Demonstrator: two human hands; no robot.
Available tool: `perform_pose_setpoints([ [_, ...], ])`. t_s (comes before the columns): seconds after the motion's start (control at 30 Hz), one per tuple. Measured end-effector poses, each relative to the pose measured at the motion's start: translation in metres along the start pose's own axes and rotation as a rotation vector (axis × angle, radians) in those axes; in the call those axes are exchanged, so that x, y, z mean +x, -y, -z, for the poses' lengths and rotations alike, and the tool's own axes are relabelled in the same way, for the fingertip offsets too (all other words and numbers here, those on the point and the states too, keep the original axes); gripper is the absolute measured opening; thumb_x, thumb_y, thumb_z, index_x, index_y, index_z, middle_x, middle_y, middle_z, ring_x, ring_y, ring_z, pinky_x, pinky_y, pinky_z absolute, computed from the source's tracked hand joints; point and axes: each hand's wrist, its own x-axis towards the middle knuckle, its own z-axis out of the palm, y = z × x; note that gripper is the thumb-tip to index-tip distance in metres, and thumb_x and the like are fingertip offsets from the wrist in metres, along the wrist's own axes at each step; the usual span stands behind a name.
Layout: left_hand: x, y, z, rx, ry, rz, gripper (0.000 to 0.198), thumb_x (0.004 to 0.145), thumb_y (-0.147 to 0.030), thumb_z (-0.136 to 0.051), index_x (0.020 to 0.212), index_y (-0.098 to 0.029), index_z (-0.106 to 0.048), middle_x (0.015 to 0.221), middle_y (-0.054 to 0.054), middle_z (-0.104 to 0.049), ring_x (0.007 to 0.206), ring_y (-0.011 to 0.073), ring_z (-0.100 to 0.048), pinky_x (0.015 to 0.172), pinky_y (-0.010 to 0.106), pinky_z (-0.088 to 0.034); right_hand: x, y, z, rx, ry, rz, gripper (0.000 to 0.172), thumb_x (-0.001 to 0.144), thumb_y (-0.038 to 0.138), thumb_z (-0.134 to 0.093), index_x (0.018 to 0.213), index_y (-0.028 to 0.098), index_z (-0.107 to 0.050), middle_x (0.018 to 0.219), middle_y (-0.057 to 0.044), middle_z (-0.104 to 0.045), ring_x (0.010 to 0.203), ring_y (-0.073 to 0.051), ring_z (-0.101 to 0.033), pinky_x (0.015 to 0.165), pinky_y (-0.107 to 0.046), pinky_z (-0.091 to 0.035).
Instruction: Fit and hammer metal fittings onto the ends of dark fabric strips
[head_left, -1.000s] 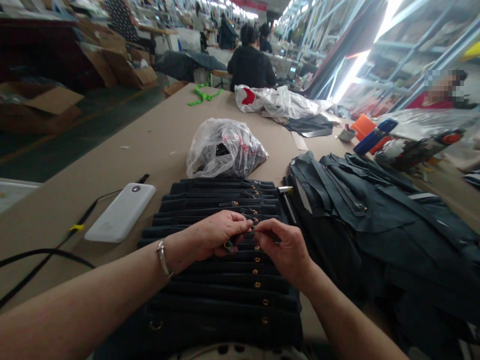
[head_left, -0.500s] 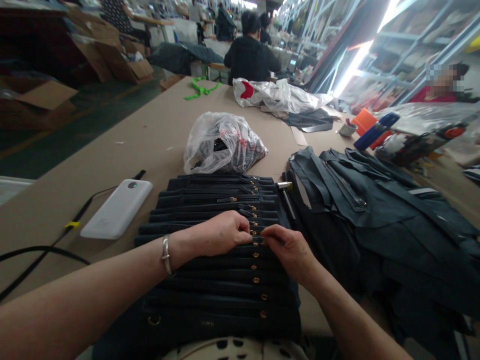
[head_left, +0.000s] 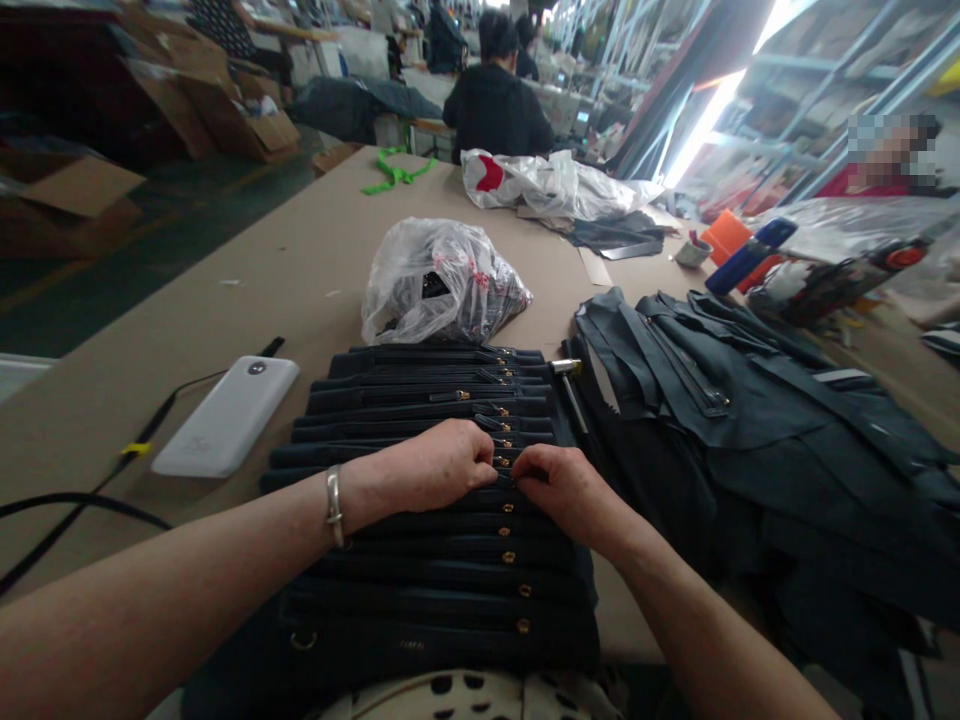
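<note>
A fanned stack of dark navy fabric pieces with zippers lies in front of me, each with a small gold slider. My left hand, with a silver bangle on the wrist, is closed and pinches one zipper strip near its gold slider. My right hand is closed too and pinches the same strip just to the right of the slider. The two hands almost touch. What lies between the fingertips is mostly hidden.
A white power bank with a black cable lies left of the stack. A clear plastic bag of parts sits behind it, a small hammer to the right, then a pile of dark fabric. People sit further back.
Both hands have dropped from just above the stack onto it and pressed together over a zipper slider. The camera has tilted down slightly.
</note>
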Motion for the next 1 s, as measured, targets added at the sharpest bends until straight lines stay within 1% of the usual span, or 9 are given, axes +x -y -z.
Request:
perform_pose_setpoints([
  [0.2,-0.001,0.001,-0.003,0.036,-0.001,-0.025,0.022,0.075,-0.034,-0.048,0.062,-0.019,-0.058,0.060,-0.001,-0.060,0.057,0.0127,-0.050,0.056,0.024,-0.034,0.004,0.004,-0.002,-0.140,0.016,0.032,0.015,0.069,0.006,-0.052,0.071,0.018,-0.061,0.068,0.002,-0.061,0.064,-0.010,-0.053,0.060,-0.020,-0.037],
  [0.37,-0.001,0.008,-0.002,0.030,-0.031,-0.016,0.022,0.074,-0.032,-0.047,0.062,-0.018,-0.059,0.061,0.000,-0.060,0.056,0.0122,-0.049,0.056,0.024,-0.034,0.005,0.004,-0.004,-0.140,0.004,-0.019,0.012,0.072,0.009,-0.052,0.072,0.019,-0.057,0.065,0.004,-0.059,0.060,-0.010,-0.052,0.056,-0.020,-0.035],
  [0.47,-0.003,0.011,0.002,-0.030,-0.081,-0.003,0.024,0.074,-0.034,-0.048,0.060,-0.017,-0.058,0.058,-0.001,-0.057,0.055,0.0113,-0.047,0.055,0.024,-0.034,0.001,0.010,-0.002,-0.160,-0.067,0.036,0.010,0.077,0.011,-0.053,0.074,0.019,-0.057,0.070,0.002,-0.058,0.063,-0.010,-0.052,0.059,-0.020,-0.037],
  [0.53,-0.004,0.010,0.004,-0.132,-0.117,0.021,0.026,0.075,-0.037,-0.049,0.061,-0.017,-0.058,0.052,-0.003,-0.052,0.052,0.0103,-0.044,0.051,0.023,-0.032,-0.003,0.020,-0.001,-0.158,-0.145,0.128,0.011,0.083,0.015,-0.050,0.078,0.020,-0.059,0.076,0.000,-0.058,0.067,-0.010,-0.053,0.063,-0.021,-0.039],
  [0.6,-0.006,0.007,0.003,-0.304,-0.121,0.076,0.026,0.075,-0.039,-0.049,0.064,-0.016,-0.057,0.050,-0.004,-0.047,0.048,0.0090,-0.040,0.046,0.022,-0.029,-0.006,0.033,-0.002,-0.148,-0.181,0.262,0.012,0.087,0.020,-0.049,0.085,0.020,-0.061,0.081,-0.001,-0.058,0.073,-0.012,-0.055,0.068,-0.022,-0.041],
  [0.67,-0.007,0.002,0.001,-0.515,-0.110,0.148,0.026,0.075,-0.041,-0.050,0.069,-0.017,-0.056,0.051,-0.005,-0.044,0.045,0.0078,-0.037,0.041,0.020,-0.027,-0.006,0.045,-0.006,-0.174,-0.192,0.405,0.011,0.086,0.025,-0.052,0.092,0.021,-0.061,0.086,-0.003,-0.060,0.082,-0.014,-0.056,0.075,-0.025,-0.042],
  [0.73,-0.008,-0.004,-0.004,-0.724,-0.115,0.181,0.028,0.073,-0.045,-0.052,0.072,-0.017,-0.054,0.054,-0.005,-0.044,0.045,0.0072,-0.036,0.039,0.019,-0.026,-0.005,0.053,-0.012,-0.228,-0.238,0.492,0.015,0.085,0.031,-0.055,0.093,0.020,-0.061,0.090,-0.005,-0.062,0.088,-0.017,-0.056,0.079,-0.028,-0.042],
  [0.87,-0.009,-0.009,-0.013,-1.039,-0.127,0.129,0.026,0.070,-0.041,-0.059,0.069,-0.016,-0.051,0.059,-0.004,-0.049,0.050,0.0072,-0.042,0.042,0.018,-0.031,0.000,0.056,-0.022,-0.268,-0.316,0.509,0.017,0.087,0.033,-0.052,0.081,0.018,-0.060,0.082,-0.005,-0.063,0.083,-0.018,-0.057,0.079,-0.030,-0.043],
  [1.0,-0.010,-0.007,-0.019,-1.099,-0.121,0.175,0.023,0.069,-0.036,-0.062,0.070,-0.016,-0.051,0.062,-0.003,-0.051,0.050,0.0077,-0.045,0.043,0.018,-0.034,0.000,0.055,-0.028,-0.149,-0.237,0.426,0.011,0.086,0.028,-0.052,0.084,0.019,-0.059,0.087,-0.004,-0.063,0.082,-0.015,-0.058,0.077,-0.026,-0.045],
])
